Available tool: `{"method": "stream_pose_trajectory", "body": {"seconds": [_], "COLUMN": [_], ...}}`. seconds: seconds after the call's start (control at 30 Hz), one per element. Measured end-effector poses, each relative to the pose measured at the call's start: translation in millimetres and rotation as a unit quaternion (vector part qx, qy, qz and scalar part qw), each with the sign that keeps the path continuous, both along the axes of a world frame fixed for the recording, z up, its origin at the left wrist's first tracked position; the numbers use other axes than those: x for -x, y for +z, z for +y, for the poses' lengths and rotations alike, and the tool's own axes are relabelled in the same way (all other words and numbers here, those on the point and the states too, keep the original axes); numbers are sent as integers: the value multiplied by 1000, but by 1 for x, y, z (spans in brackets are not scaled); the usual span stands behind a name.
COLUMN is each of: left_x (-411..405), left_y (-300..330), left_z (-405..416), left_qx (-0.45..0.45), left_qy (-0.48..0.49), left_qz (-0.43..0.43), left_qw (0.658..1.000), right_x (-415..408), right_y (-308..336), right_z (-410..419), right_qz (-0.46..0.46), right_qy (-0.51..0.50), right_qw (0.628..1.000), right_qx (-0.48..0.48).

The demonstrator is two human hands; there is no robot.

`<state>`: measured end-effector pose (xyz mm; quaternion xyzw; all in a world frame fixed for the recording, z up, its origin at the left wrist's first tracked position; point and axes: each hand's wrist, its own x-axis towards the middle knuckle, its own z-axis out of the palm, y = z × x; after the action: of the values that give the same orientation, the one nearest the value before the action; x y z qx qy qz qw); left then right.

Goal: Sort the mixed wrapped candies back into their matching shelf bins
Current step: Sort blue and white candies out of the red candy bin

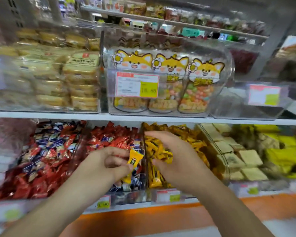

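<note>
My left hand (109,164) pinches a yellow wrapped candy (135,158) above the bin of red candies (109,137), close to the clear divider (143,151). Several blue-and-white and yellow pieces lie mixed among the red ones near the bin's front. My right hand (174,158) reaches into the neighbouring bin of yellow candies (183,134), its fingers curled over a few yellow candies (167,155); whether it grips them is unclear. Further left, another bin (46,151) holds mixed red and blue-and-white candies.
Right of the yellow bin sits a bin of beige square packets (243,154), then yellow packs (284,151). The upper shelf (143,117) carries biscuit packs (75,79) and fox-topped candy jars (169,82). Price tags (167,195) line the lower shelf's front edge.
</note>
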<state>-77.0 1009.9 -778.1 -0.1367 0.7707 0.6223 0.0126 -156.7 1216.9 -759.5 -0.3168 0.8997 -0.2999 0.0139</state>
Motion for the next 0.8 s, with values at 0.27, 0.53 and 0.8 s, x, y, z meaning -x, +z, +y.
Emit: {"method": "stream_pose_trajectory", "body": {"seconds": [0.27, 0.53, 0.8], "left_x": [9, 7, 1], "left_y": [3, 8, 9], "left_z": [28, 25, -11], "left_qx": [-8, 27, 78], "left_qy": [-17, -6, 48], "left_qz": [-28, -9, 23], "left_qw": [999, 1000, 995], "right_x": [-2, 7, 25], "right_y": [-14, -10, -16], "right_z": [21, 38, 49], "right_qz": [-1, 30, 23], "right_qy": [33, -60, -266], "right_qw": [999, 997, 964], "right_qx": [31, 31, -19]}}
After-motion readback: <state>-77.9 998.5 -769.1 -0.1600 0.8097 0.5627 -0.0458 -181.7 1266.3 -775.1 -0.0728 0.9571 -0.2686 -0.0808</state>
